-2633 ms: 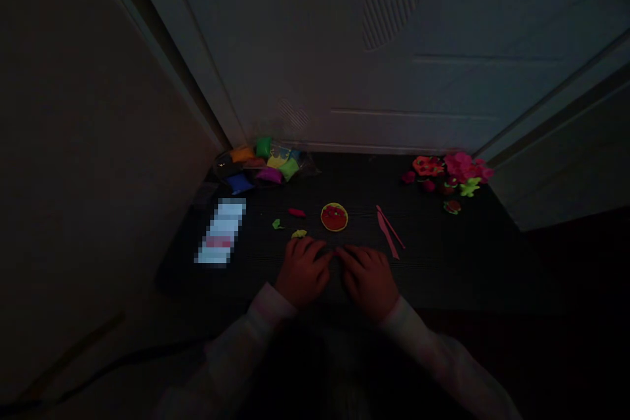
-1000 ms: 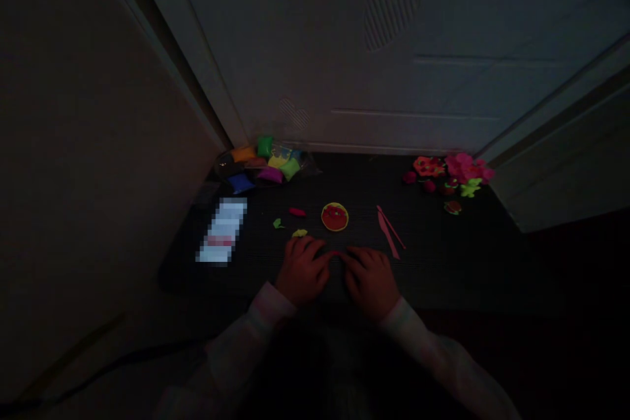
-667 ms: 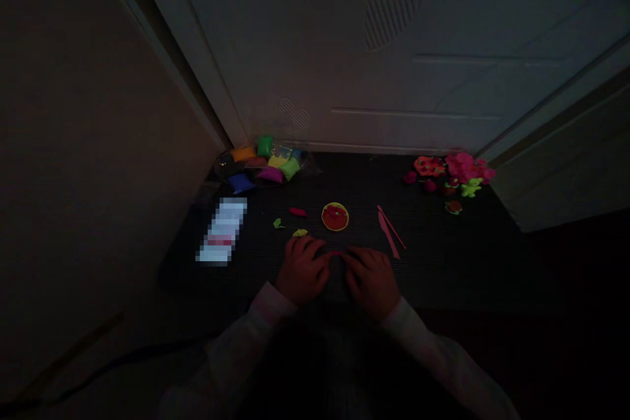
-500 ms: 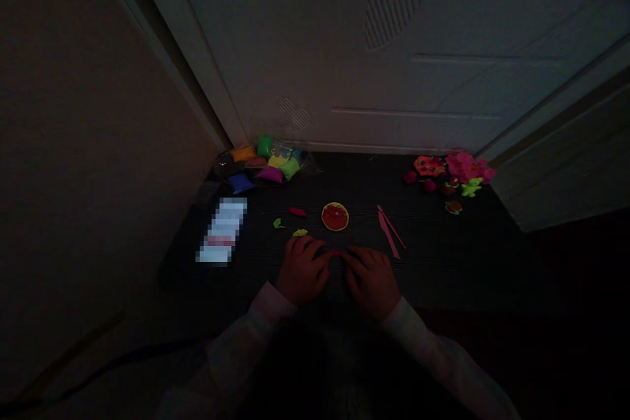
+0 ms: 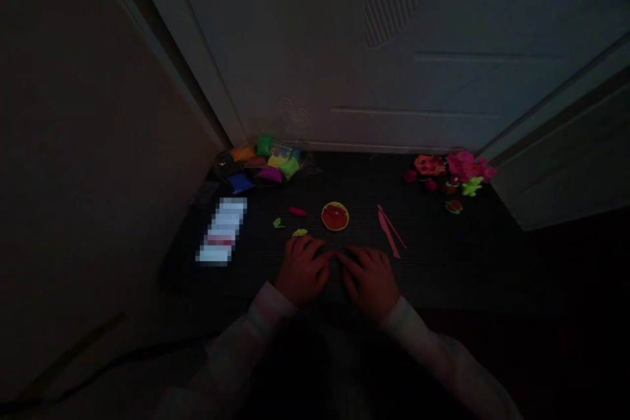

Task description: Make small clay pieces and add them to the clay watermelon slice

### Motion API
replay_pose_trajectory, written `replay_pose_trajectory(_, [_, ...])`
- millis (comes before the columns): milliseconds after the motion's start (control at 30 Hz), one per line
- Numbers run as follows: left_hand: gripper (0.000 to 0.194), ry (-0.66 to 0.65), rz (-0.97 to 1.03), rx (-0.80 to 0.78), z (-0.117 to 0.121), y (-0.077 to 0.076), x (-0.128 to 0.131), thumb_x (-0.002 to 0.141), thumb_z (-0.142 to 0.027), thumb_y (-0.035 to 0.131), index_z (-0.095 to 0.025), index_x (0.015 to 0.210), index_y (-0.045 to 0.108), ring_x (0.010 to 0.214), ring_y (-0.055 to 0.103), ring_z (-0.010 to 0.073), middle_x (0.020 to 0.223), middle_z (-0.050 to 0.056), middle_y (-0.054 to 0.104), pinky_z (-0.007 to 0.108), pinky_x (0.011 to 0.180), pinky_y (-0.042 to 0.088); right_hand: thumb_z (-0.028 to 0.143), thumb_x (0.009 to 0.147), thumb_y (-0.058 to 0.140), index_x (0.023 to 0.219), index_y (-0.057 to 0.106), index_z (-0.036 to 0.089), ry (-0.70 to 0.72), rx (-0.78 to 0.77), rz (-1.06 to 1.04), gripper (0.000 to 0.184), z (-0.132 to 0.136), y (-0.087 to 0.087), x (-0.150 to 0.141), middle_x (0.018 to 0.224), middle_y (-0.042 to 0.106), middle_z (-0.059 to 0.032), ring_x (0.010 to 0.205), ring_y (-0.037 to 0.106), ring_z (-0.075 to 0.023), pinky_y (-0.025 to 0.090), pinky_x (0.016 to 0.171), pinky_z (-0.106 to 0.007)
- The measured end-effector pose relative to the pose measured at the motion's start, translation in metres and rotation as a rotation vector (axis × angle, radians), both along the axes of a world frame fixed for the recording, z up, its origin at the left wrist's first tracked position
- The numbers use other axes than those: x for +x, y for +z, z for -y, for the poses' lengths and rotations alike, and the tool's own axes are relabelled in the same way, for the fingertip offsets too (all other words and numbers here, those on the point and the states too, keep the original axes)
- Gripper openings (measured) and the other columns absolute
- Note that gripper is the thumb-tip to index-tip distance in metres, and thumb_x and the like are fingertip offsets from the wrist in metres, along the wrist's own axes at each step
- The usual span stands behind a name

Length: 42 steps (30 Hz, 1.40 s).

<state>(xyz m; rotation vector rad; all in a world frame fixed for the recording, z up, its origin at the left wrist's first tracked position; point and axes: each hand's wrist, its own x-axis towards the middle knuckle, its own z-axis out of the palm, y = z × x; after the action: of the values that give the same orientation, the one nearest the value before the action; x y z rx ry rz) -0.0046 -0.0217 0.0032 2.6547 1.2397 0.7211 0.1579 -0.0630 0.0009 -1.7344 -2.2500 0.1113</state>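
Observation:
A small strip of red modelling clay sits between my two hands, low over the front of the dark table. My left hand is closed, its fingertips pinching the strip's left end. From the other side my right hand meets the right end with bent fingers. My fingers hide most of the strip. Just beyond them lies a round red clay disc with a yellow rim. A yellow clay scrap is close to my left fingers, with a green clay piece and a pink clay roll farther back.
Pink modelling tools lie to the right. Bags of coloured clay are heaped at the back left, above a blurred bright phone-like screen. Finished-looking clay figures cluster at the back right. A white panelled door stands behind the table.
My right fingertips have shifted slightly left towards my left hand, and less of the red strip shows between them. My left hand stays in place.

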Motion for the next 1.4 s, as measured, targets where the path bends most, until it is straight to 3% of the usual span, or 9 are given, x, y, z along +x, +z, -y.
replay_pose_trajectory(767, [0.022, -0.005, -0.001, 0.001, -0.0001, -0.0013, -0.0004, 0.073, -0.021, 0.049, -0.022, 0.091, 0.063, 0.095, 0.041, 0.0227, 0.097, 0.006, 0.058, 0.043, 0.083, 0.032, 0.026, 0.077, 0.045, 0.11, 0.051, 0.031, 0.01, -0.014, 0.032, 0.034, -0.0014, 0.0033, -0.0014, 0.111, 0.052, -0.0036, 0.096, 0.041, -0.0212, 0.028, 0.079, -0.037])
replay_pose_trajectory(1400, [0.021, -0.005, 0.009, 0.016, -0.0007, -0.003, -0.0005, 0.074, -0.021, 0.049, -0.023, 0.09, 0.063, 0.094, 0.042, 0.0223, 0.096, 0.005, 0.059, 0.042, 0.081, 0.032, 0.024, 0.077, 0.044, 0.105, 0.056, 0.026, -0.021, 0.026, 0.0, 0.03, -0.0007, 0.0008, -0.0002, 0.107, 0.055, -0.0041, 0.094, 0.043, -0.0204, 0.03, 0.079, -0.036])
